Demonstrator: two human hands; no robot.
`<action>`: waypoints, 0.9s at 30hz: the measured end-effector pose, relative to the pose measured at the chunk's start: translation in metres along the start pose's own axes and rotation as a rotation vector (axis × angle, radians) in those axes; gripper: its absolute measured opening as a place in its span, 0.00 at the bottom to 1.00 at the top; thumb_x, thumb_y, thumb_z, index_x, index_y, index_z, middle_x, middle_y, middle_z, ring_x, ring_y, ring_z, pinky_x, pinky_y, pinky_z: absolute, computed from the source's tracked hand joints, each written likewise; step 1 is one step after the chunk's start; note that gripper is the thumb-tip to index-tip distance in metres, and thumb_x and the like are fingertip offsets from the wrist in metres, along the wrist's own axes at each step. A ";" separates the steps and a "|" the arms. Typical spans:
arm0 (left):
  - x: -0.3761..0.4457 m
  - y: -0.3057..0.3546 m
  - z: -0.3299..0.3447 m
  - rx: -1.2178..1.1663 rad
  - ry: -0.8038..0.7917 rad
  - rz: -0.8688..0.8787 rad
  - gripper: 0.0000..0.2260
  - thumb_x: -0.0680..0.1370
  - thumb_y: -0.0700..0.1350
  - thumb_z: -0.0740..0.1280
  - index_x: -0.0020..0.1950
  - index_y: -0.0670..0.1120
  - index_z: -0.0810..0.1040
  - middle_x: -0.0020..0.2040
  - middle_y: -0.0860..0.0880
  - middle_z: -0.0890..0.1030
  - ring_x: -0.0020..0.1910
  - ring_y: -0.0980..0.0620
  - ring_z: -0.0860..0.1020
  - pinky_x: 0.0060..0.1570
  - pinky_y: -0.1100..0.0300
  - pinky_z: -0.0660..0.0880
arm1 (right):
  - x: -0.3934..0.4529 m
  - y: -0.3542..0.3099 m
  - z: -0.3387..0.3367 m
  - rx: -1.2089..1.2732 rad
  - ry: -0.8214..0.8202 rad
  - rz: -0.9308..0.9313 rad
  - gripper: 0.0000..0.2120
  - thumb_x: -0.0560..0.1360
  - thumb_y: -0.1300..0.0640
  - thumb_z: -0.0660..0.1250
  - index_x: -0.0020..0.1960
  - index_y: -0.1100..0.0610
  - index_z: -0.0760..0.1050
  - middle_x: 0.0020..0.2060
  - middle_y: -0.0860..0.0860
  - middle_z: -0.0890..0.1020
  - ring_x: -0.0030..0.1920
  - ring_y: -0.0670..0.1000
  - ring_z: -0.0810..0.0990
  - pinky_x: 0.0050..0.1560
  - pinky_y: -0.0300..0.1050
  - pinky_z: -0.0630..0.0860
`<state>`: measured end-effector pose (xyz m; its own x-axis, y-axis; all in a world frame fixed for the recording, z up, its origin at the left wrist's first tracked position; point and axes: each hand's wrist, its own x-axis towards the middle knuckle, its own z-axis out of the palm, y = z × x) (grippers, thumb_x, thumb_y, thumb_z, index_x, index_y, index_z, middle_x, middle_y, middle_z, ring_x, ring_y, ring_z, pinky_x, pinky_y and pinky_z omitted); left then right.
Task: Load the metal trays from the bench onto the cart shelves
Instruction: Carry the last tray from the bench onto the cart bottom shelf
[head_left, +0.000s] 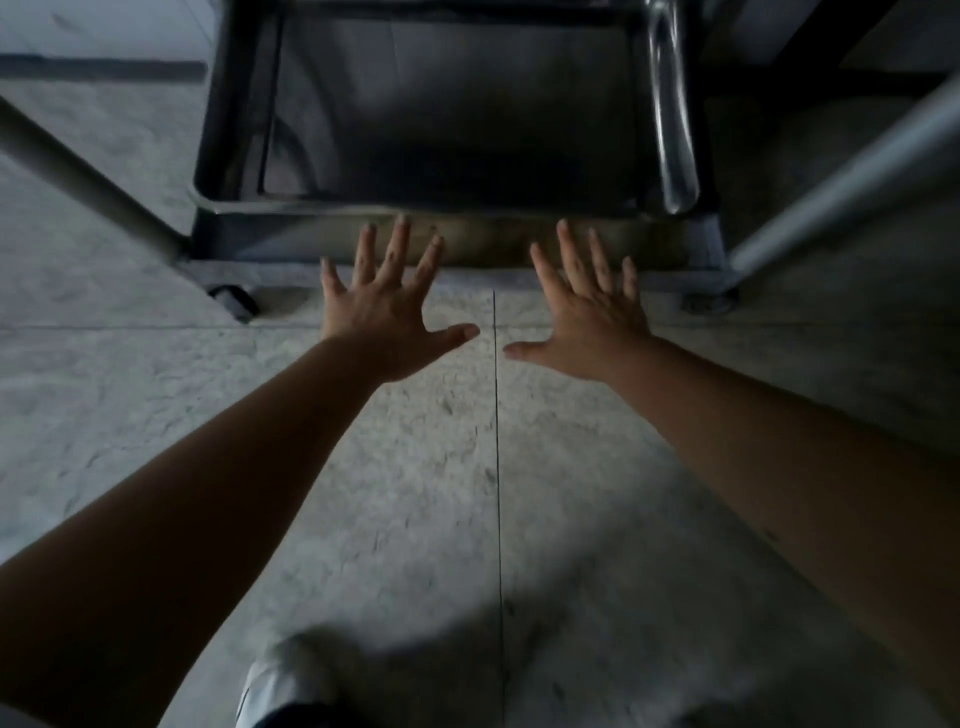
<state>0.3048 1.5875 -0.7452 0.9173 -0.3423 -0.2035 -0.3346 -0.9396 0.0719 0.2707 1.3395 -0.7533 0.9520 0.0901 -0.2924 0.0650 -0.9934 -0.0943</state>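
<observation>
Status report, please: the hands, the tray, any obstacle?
Left hand and right hand open, fingers spread, holding nothing. Dark rectangular metal tray on low cart shelf, fingertips near its front edge. No obstacle seen.

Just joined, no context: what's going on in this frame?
A person is reaching down toward a low cart with both hands spread and empty. The left hand and right hand have straight fingers pointing at the near edge of a dark metal tray that sits on the cart's shelf. Whether the fingertips touch it is unclear. One cart wheel shows on the tiled floor.
</observation>
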 end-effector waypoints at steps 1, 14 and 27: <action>-0.013 0.004 -0.006 -0.004 -0.016 -0.010 0.49 0.65 0.84 0.40 0.79 0.61 0.35 0.78 0.49 0.31 0.78 0.40 0.35 0.69 0.27 0.44 | -0.013 -0.005 -0.004 -0.002 -0.025 0.004 0.59 0.56 0.15 0.50 0.75 0.42 0.29 0.71 0.45 0.22 0.74 0.54 0.27 0.69 0.65 0.34; -0.190 0.043 -0.263 -0.009 -0.188 -0.030 0.47 0.65 0.83 0.38 0.79 0.62 0.39 0.79 0.51 0.33 0.78 0.42 0.34 0.70 0.27 0.43 | -0.205 -0.064 -0.238 0.090 -0.243 0.024 0.54 0.60 0.16 0.46 0.73 0.41 0.25 0.72 0.45 0.23 0.73 0.54 0.25 0.68 0.63 0.30; -0.295 0.065 -0.599 -0.012 -0.102 -0.070 0.49 0.63 0.82 0.34 0.80 0.61 0.38 0.79 0.50 0.31 0.78 0.45 0.32 0.72 0.32 0.41 | -0.323 -0.131 -0.561 0.124 -0.117 0.058 0.55 0.56 0.14 0.39 0.71 0.42 0.22 0.68 0.44 0.19 0.72 0.53 0.24 0.71 0.66 0.35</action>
<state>0.1414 1.6264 -0.0959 0.9115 -0.2740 -0.3067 -0.2669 -0.9615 0.0655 0.1229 1.4005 -0.1125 0.9113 0.0475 -0.4089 -0.0335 -0.9815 -0.1887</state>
